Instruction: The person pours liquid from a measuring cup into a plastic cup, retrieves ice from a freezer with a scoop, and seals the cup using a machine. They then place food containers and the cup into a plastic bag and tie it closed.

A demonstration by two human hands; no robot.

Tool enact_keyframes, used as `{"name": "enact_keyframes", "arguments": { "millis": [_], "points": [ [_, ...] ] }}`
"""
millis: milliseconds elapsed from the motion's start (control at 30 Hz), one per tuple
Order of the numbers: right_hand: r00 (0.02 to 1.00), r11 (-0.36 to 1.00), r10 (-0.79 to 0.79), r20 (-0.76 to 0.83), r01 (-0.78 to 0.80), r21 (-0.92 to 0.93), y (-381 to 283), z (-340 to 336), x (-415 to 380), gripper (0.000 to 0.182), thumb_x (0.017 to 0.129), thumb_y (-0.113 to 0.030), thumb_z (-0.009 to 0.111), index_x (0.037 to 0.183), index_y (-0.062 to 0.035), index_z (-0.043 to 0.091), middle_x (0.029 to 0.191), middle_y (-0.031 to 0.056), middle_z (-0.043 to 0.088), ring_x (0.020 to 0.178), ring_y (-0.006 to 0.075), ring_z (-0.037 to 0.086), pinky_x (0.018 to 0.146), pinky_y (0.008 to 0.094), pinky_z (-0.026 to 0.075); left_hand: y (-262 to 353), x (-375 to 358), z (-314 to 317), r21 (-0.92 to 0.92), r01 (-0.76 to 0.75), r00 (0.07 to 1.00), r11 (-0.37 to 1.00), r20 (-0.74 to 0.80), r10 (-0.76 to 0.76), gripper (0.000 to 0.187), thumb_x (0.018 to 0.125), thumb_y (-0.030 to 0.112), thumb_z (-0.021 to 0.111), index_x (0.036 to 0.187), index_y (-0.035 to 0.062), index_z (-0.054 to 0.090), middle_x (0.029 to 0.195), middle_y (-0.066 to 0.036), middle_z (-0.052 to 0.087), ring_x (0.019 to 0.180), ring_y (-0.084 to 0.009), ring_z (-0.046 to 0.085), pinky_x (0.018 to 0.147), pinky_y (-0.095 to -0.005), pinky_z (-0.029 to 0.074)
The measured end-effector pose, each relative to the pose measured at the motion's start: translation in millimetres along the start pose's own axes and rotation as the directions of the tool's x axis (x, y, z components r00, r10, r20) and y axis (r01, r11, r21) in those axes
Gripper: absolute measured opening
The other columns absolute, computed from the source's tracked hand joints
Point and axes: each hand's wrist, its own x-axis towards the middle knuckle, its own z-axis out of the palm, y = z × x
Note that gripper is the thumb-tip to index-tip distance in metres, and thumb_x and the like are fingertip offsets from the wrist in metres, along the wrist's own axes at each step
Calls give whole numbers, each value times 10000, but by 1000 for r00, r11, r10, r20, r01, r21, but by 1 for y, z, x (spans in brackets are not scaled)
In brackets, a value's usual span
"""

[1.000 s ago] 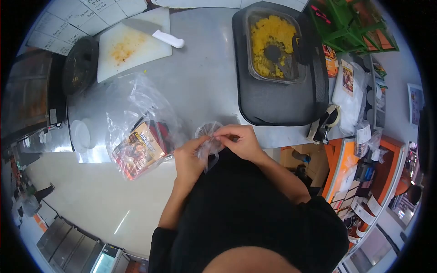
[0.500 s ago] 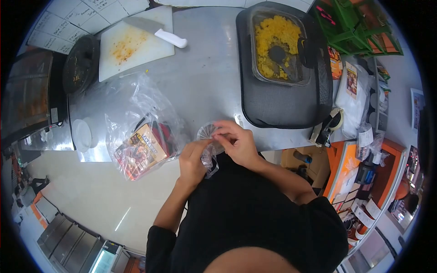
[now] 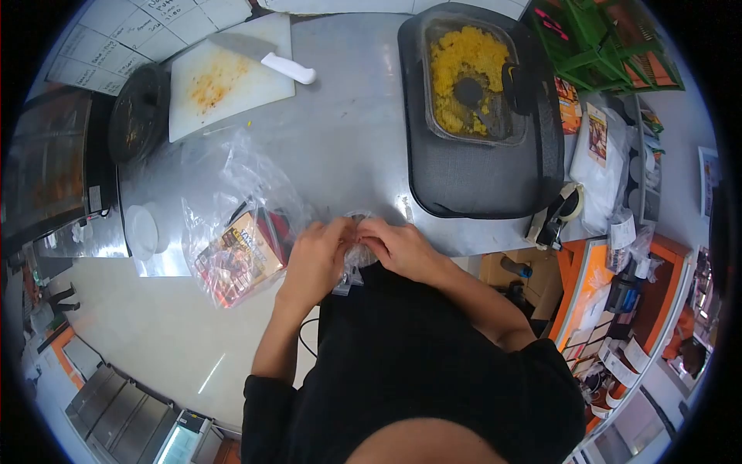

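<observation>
At the front edge of the steel table, my left hand (image 3: 315, 251) and my right hand (image 3: 400, 249) meet, fingertips pinched together. Between them is a small clear plastic bag (image 3: 352, 280), its crumpled film hanging below the fingers; what it contains is hidden. Just left of my left hand lies a larger clear plastic bag (image 3: 259, 174). Inside that one, a printed card packet (image 3: 246, 249) in brown and red shows through the film, with something dark and red behind it.
A white cutting board (image 3: 232, 85) with a white-handled knife (image 3: 288, 67) lies at the back left. A dark case (image 3: 479, 182) carries a lidded container of yellow food (image 3: 469, 58). A white lid (image 3: 141, 232) sits at left, a tape dispenser (image 3: 560, 213) at right.
My hands have drawn closer together around the small bag. My left hand has turned and risen slightly, while my right hand has dropped a little.
</observation>
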Motion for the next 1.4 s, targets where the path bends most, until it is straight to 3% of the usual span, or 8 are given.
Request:
{"name": "enact_keyframes", "arguments": {
  "millis": [133, 367, 467, 533, 633, 800, 900, 1400],
  "points": [
    [999, 998, -35, 17, 36, -54, 0, -2, 0, 175, 862, -89, 632, 1020, -67, 560, 750, 165, 654, 660, 364, 649, 558, 432, 520, 8, 0, 7, -300, 278, 944, 913, -92, -318, 253, 771, -71, 659, 994, -3, 560, 828, -141, 680, 794, -254, 698, 680, -345, 555],
    [998, 995, -56, -7, 55, -80, 5, 3, -5, 145, 838, -71, 663, 974, -68, 615, 776, 130, 673, 649, 298, 667, 562, 366, 527, 15, -11, 46, -538, 173, 797, 825, -416, -438, 291, 807, -56, 677, 1076, -15, 575, 892, -121, 683, 836, -194, 696, 677, -283, 562],
    [997, 1000, -24, -72, 25, 10, 2, 4, -5, 142, 822, -67, 688, 959, -55, 654, 804, 125, 679, 659, 286, 669, 572, 344, 528, 10, -17, 58, -488, 82, 780, 869, -511, -361, 295, 792, -59, 693, 1070, -26, 599, 894, -123, 687, 776, -175, 686, 664, -277, 547],
    [992, 997, -18, -121, 26, 68, 1, 7, -7, 147, 815, -79, 697, 956, -57, 662, 803, 130, 673, 658, 313, 657, 561, 371, 519, 4, -20, 63, -144, 30, 801, 989, -588, -110, 226, 776, -65, 699, 994, -33, 647, 893, -127, 689, 740, -177, 673, 662, -272, 532],
    [976, 996, 5, -220, 15, 92, 2, 11, -11, 152, 798, -73, 722, 942, -46, 683, 813, 123, 676, 618, 257, 647, 542, 333, 501, -3, -21, 66, -15, -40, 784, 999, -620, 22, 166, 754, -72, 708, 908, -14, 689, 886, -126, 689, 729, -195, 669, 661, -273, 529],
    [969, 963, 195, -154, -159, 217, 2, 8, -13, 137, 796, -44, 736, 917, -36, 673, 820, 71, 680, 548, 93, 569, 499, 243, 438, -1, -26, 67, 29, -36, 775, 999, -630, 46, 201, 730, -92, 701, 899, 18, 704, 895, -122, 674, 737, -211, 661, 614, -284, 542],
    [975, 968, 92, -202, -39, 250, 8, 11, -14, 148, 790, 41, 725, 918, 16, 654, 825, 84, 675, 536, 37, 536, 483, 210, 414, -4, -26, 68, 44, -49, 765, 998, -641, 66, 239, 715, -103, 697, 917, 24, 704, 914, -110, 644, 708, -205, 652, 565, -285, 543],
    [968, 983, -120, -222, 147, 109, 12, 8, -10, 150, 778, 34, 711, 918, -10, 683, 882, 89, 668, 659, 174, 633, 575, 262, 509, -1, -23, 65, 65, -23, 781, 998, -622, 59, 232, 695, -103, 699, 894, 15, 687, 906, -106, 587, 648, -204, 631, 517, -284, 541]
  ]
}}
